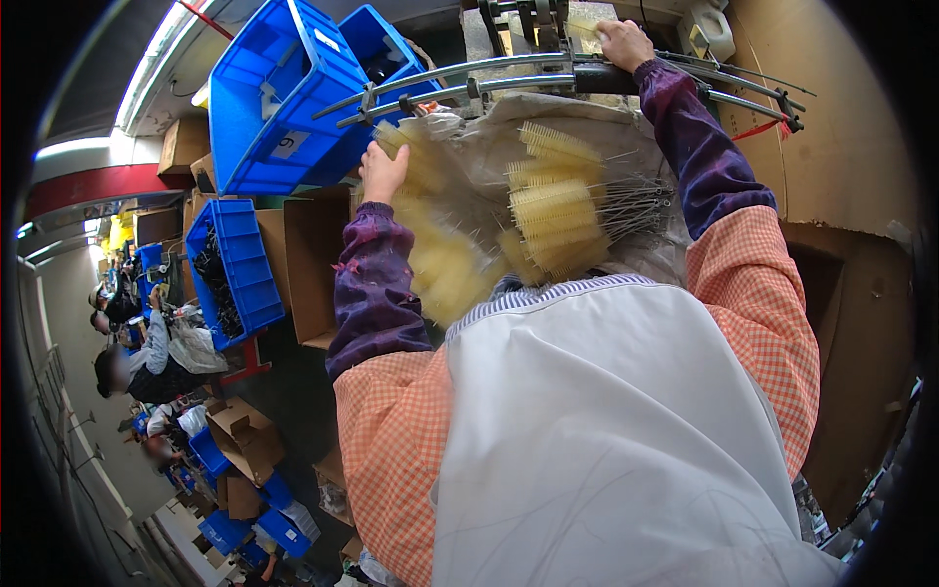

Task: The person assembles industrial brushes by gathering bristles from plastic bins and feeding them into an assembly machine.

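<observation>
Head view: at the far left we see a blue crate [235,269] of dark parts, with a larger blue crate [230,127] tipped beyond it. Next, we find the left hand [384,174] at the left edge of a blurred heap of yellow bristle brushes [430,249]; the heap extends from the fingertips rightward and back toward the wearer. The fingers are partly bent beside the uppermost bristles, but we cannot tell whether they grip a brush. At centre, we note a neater stack of yellow bristle brushes [559,210] on a greyish sheet [469,161], its wire stems [636,205] pointing right; it lies well apart from both hands. Two curved metal rails [518,64] cross beyond the stack. Farther right, we observe the right hand [626,44] above the rails, fingers curled, with a single yellow brush [584,29] at the fingertips, apparently pinched and projecting leftward. Cardboard [831,108] stands at the far right.
</observation>
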`<move>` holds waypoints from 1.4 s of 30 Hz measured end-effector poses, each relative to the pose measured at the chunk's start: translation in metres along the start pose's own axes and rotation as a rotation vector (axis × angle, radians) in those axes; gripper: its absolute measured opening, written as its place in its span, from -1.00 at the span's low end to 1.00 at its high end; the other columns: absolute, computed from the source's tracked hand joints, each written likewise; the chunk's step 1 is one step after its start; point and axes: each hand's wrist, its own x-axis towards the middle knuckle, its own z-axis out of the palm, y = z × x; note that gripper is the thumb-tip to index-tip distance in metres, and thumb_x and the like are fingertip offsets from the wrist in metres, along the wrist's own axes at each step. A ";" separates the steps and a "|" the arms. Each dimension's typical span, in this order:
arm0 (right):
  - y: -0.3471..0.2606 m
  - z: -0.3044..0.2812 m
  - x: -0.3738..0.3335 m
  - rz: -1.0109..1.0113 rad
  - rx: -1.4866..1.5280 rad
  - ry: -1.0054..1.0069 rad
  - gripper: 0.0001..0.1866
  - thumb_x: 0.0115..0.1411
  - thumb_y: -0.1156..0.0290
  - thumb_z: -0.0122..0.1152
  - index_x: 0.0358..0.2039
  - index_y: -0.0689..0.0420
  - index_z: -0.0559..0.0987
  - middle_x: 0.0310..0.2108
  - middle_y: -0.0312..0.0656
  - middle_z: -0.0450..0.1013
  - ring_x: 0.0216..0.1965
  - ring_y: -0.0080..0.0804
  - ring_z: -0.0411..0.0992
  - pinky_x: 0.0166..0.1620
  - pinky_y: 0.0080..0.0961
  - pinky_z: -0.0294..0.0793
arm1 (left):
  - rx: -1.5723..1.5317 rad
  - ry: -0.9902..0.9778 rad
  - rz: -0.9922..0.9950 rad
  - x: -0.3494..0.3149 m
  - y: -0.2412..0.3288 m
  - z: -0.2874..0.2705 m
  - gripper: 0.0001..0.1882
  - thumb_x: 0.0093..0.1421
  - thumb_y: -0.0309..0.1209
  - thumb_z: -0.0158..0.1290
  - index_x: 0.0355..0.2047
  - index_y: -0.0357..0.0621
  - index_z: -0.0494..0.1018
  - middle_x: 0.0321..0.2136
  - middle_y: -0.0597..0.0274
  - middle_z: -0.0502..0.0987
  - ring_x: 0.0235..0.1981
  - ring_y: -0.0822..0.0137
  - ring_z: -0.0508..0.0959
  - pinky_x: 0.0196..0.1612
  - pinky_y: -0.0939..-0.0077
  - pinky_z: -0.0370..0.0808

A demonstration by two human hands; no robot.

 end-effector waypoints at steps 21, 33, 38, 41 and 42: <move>0.021 0.013 0.016 -0.165 -0.139 0.093 -0.77 0.11 0.19 -0.03 -0.27 -0.11 0.55 -0.30 -0.35 0.46 -0.19 -0.34 0.38 -0.19 -0.35 0.35 | -0.037 0.055 0.022 0.008 -0.008 0.019 -0.32 -0.06 -0.08 0.10 -0.09 -0.37 0.19 -0.15 -0.24 0.36 -0.11 -0.12 0.37 -0.05 0.17 0.29; 0.041 -0.002 -0.022 0.150 -0.394 0.196 -0.65 0.06 0.11 -0.02 -0.13 -0.13 0.47 -0.08 -0.31 0.35 -0.01 -0.30 0.26 -0.03 -0.20 0.20 | -0.410 0.145 -0.030 0.007 -0.045 0.033 -0.53 -0.08 -0.45 0.06 -0.13 -0.26 0.24 -0.40 0.00 0.48 -0.33 0.12 0.49 -0.21 0.32 0.39; 0.011 -0.009 -0.024 0.242 -0.323 0.135 -0.69 -0.06 0.23 0.05 -0.25 -0.08 0.52 -0.25 -0.27 0.40 -0.16 -0.23 0.31 -0.16 -0.23 0.29 | -0.942 0.056 -0.076 -0.012 -0.016 0.014 -0.52 -0.06 -0.58 0.07 -0.09 -0.29 0.20 -0.50 0.19 0.47 -0.50 0.46 0.46 -0.50 0.64 0.42; -0.023 0.001 -0.015 0.207 -0.330 0.130 -0.75 -0.11 0.28 0.06 -0.35 -0.04 0.55 -0.29 -0.27 0.41 -0.21 -0.26 0.33 -0.21 -0.28 0.29 | -1.020 0.019 -0.028 -0.023 0.003 -0.011 -0.53 -0.06 -0.59 0.10 -0.11 -0.28 0.22 -0.48 0.20 0.48 -0.49 0.49 0.46 -0.45 0.69 0.40; -0.037 0.004 -0.012 0.195 -0.328 0.123 -0.76 -0.12 0.29 0.06 -0.38 -0.03 0.55 -0.29 -0.26 0.41 -0.21 -0.27 0.33 -0.22 -0.29 0.29 | -1.019 0.023 -0.028 -0.025 0.010 -0.017 -0.53 -0.06 -0.59 0.10 -0.11 -0.28 0.22 -0.48 0.20 0.48 -0.49 0.49 0.46 -0.45 0.69 0.40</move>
